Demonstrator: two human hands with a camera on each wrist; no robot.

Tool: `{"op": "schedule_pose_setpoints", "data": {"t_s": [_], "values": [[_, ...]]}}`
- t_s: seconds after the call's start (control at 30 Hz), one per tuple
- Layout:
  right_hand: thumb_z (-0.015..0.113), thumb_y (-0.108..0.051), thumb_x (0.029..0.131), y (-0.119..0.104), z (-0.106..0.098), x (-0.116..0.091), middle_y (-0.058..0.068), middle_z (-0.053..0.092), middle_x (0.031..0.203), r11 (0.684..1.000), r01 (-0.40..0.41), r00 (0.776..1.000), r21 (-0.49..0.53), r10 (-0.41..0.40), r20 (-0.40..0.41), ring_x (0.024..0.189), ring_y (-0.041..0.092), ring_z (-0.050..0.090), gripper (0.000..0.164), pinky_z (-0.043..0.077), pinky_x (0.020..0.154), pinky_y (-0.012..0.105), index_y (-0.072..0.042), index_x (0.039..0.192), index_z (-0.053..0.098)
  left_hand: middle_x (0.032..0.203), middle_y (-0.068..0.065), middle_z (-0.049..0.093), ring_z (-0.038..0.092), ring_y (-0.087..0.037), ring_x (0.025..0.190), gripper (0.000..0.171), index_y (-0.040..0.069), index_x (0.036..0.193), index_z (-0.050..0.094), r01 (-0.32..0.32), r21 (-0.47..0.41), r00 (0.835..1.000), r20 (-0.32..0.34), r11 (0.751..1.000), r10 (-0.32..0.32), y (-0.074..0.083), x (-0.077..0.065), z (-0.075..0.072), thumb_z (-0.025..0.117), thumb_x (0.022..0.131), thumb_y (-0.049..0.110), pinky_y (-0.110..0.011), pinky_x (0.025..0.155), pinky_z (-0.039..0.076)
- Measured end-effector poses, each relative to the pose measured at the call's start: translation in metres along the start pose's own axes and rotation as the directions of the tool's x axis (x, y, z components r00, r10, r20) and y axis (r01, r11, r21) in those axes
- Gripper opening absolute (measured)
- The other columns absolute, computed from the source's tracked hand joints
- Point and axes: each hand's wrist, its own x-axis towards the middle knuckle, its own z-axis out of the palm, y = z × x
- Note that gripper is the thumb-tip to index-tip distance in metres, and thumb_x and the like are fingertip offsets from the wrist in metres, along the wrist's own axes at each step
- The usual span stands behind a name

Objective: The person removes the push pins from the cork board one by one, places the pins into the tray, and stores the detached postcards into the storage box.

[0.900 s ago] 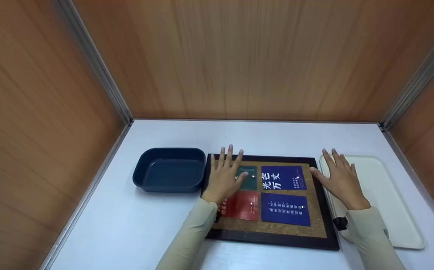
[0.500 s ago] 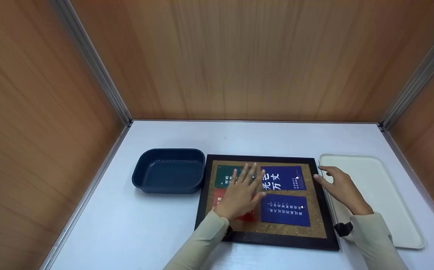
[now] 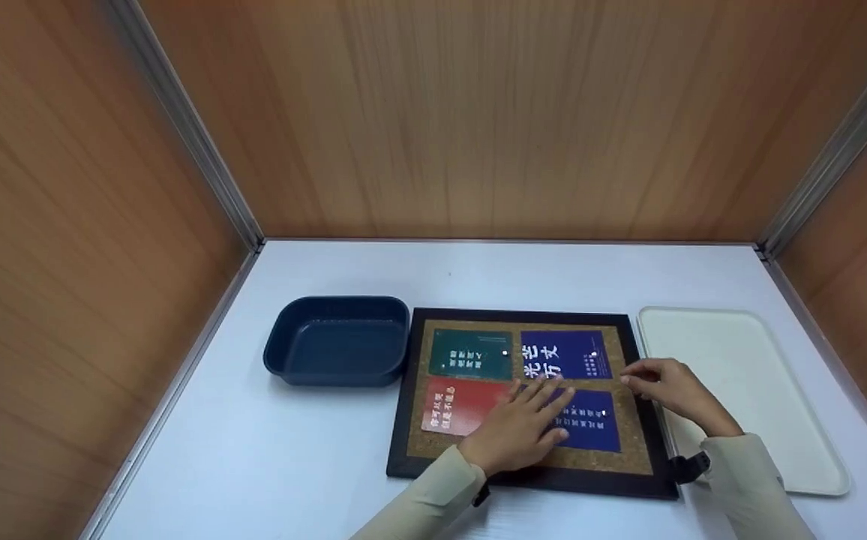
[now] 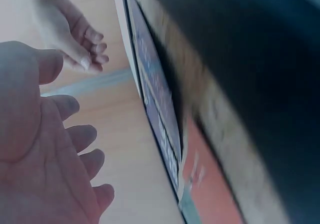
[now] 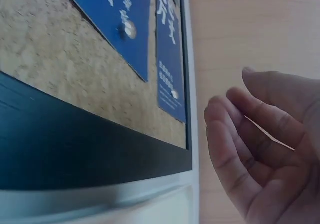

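Observation:
A cork board (image 3: 632, 450) in a dark frame lies on the table, bearing a green card (image 3: 471, 354), a red card (image 3: 452, 409) and two blue cards, the upper one (image 3: 572, 354) and the lower one (image 3: 604, 431). Small pins fix them, such as a clear pin (image 5: 130, 30) seen in the right wrist view. My left hand (image 3: 520, 433) is over the lower part of the board, fingers spread; the left wrist view shows it off the surface, palm bare. By the board's right edge, my right hand (image 3: 677, 390) has loosely bent fingers, with nothing seen between them.
A dark blue rectangular dish (image 3: 336, 375) stands left of the board, close to its frame. On the right lies a flat white tray (image 3: 763, 420), partly beneath the right forearm. Wooden walls (image 3: 441, 135) enclose the white table (image 3: 253, 450) at the back and sides.
My left hand has moved right and nearer me across the board, uncovering the green and red cards. My right hand's spread fingers have bent, and it has lowered towards the board's right edge.

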Motion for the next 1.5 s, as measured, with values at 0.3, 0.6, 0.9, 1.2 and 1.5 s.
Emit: {"op": "schedule_pose_setpoints", "data": {"t_s": [0.3,0.6,0.9,1.2,1.5], "values": [[0.064,-0.024,0.093,0.006,0.012,0.002,0.009,0.069,0.089,1.0,0.0,0.996,0.03,-0.003,0.084,0.074,0.016,0.061,0.027,0.054,0.063,0.031,0.001,0.101,0.07,0.161,0.012,0.008,0.008,-0.01,0.149,0.057,0.034,0.154,0.011,-0.007,-0.056,0.991,0.136,0.998,0.015,0.008,0.0,0.011,0.025,0.102,0.053,-0.039,0.123,0.012],[0.066,-0.023,0.091,0.009,0.022,0.002,0.005,0.066,0.081,0.998,0.012,0.991,0.061,-0.02,0.13,0.069,0.014,0.056,0.027,0.051,0.058,0.026,0.003,0.1,0.069,0.161,0.011,0.01,0.01,-0.011,0.149,0.057,0.032,0.154,0.012,-0.053,-0.078,0.979,0.193,0.996,0.067,0.015,0.001,0.017,0.024,0.102,0.051,-0.034,0.122,0.014],[0.065,-0.02,0.092,0.011,0.027,0.003,0.006,0.066,0.081,0.997,0.03,0.985,0.065,-0.04,0.168,0.069,0.013,0.058,0.025,0.051,0.058,0.026,0.003,0.098,0.068,0.16,0.015,0.01,0.008,-0.008,0.149,0.056,0.034,0.154,0.011,-0.042,-0.118,0.972,0.226,0.992,0.068,0.017,0.004,0.023,0.023,0.102,0.052,-0.034,0.122,0.015],[0.065,-0.023,0.092,0.014,0.03,0.003,0.005,0.067,0.087,0.999,0.027,0.986,0.026,-0.031,0.166,0.074,0.014,0.056,0.025,0.049,0.061,0.024,0.0,0.098,0.07,0.16,0.016,0.009,0.007,-0.006,0.149,0.056,0.033,0.154,0.009,-0.057,-0.124,0.963,0.253,0.991,0.087,0.019,0.006,0.025,0.021,0.103,0.051,-0.035,0.123,0.015],[0.066,-0.023,0.091,0.014,0.031,0.002,0.007,0.068,0.091,0.999,0.018,0.984,0.026,-0.022,0.174,0.078,0.015,0.057,0.023,0.05,0.067,0.029,-0.001,0.097,0.07,0.16,0.016,0.009,0.009,-0.006,0.148,0.055,0.03,0.154,0.011,-0.087,-0.082,0.966,0.237,0.993,0.104,0.02,0.007,0.029,0.021,0.104,0.048,-0.033,0.122,0.016]]}}
